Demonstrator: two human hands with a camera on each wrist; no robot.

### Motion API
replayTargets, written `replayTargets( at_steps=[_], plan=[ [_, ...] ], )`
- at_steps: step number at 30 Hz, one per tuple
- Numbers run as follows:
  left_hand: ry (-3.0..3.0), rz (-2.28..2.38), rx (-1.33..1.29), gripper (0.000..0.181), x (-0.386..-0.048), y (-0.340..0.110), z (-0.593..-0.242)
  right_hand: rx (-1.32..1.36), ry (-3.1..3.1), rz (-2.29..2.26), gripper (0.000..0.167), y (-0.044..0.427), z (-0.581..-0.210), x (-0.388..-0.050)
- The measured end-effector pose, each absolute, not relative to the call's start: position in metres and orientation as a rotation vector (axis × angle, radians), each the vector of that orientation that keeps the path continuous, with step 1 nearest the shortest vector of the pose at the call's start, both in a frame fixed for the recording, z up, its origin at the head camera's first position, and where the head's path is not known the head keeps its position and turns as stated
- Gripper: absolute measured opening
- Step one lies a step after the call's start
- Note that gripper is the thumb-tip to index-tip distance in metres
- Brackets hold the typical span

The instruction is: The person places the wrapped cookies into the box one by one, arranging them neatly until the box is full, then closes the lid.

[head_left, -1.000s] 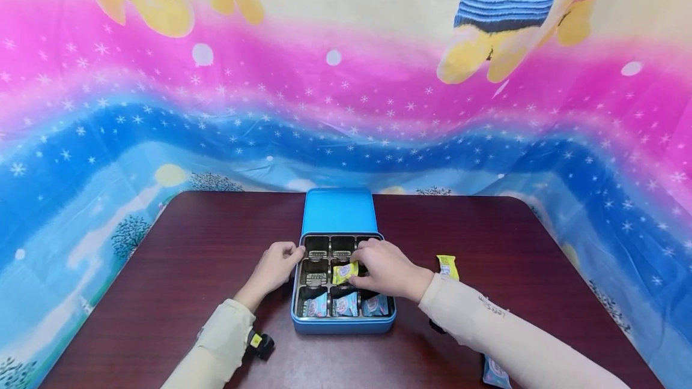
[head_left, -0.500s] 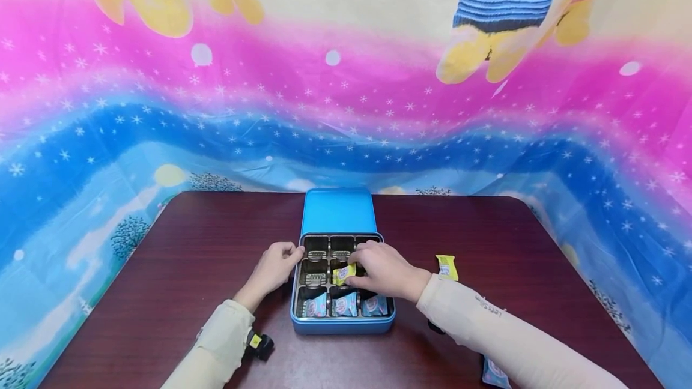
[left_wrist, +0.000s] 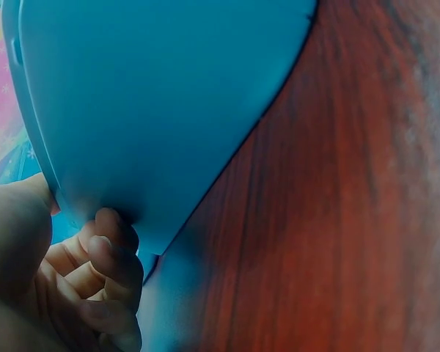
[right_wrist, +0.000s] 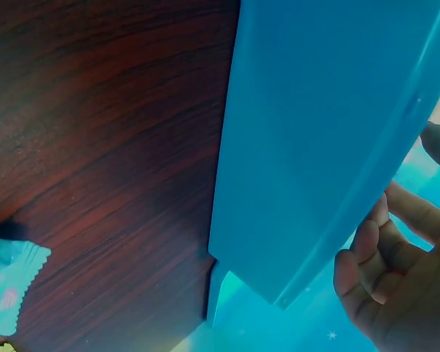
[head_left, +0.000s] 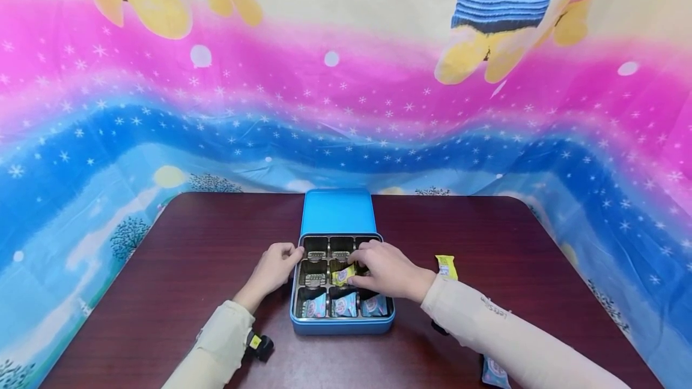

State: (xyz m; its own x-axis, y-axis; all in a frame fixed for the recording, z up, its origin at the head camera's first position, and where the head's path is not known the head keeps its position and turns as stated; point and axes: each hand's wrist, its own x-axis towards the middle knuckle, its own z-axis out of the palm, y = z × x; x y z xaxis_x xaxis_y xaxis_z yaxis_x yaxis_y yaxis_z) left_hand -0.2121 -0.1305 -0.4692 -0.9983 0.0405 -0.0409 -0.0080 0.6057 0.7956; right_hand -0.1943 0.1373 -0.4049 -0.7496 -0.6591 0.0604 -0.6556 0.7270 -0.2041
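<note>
A blue tin (head_left: 343, 327) stands with its lid (head_left: 339, 212) folded back, a dark divided tray inside. My left hand (head_left: 274, 266) holds its left rim; the left wrist view has the thumb over the edge and curled fingers (left_wrist: 116, 257) against the side wall. Reaching in from the right, my right hand (head_left: 386, 270) pinches a yellow wrapped candy (head_left: 342, 275) by its right end, in the middle compartment. The tin wall hides that candy and the thumb tip from the right wrist camera. The front row holds three blue wrapped candies (head_left: 344, 305).
On the brown table (head_left: 216, 239), another yellow wrapped candy (head_left: 446, 265) lies right of the tin, partly behind the right sleeve (head_left: 476, 311). A blue wrapped candy (head_left: 495, 372) lies nearer the front edge. Patterned cloth (head_left: 346, 125) hangs behind the table.
The yellow candy in the middle compartment has tilted and sits slightly lower, with the right hand's fingers still at it. The left hand stays at the rim.
</note>
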Motion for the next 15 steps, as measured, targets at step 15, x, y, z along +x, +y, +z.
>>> replayTargets(
  at_steps=[15],
  plan=[
    [2.765,1.378,0.034,0.041,-0.212,-0.130,-0.469,-1.084,2.912,-0.403,0.035,0.149,-0.400,-0.192]
  ],
)
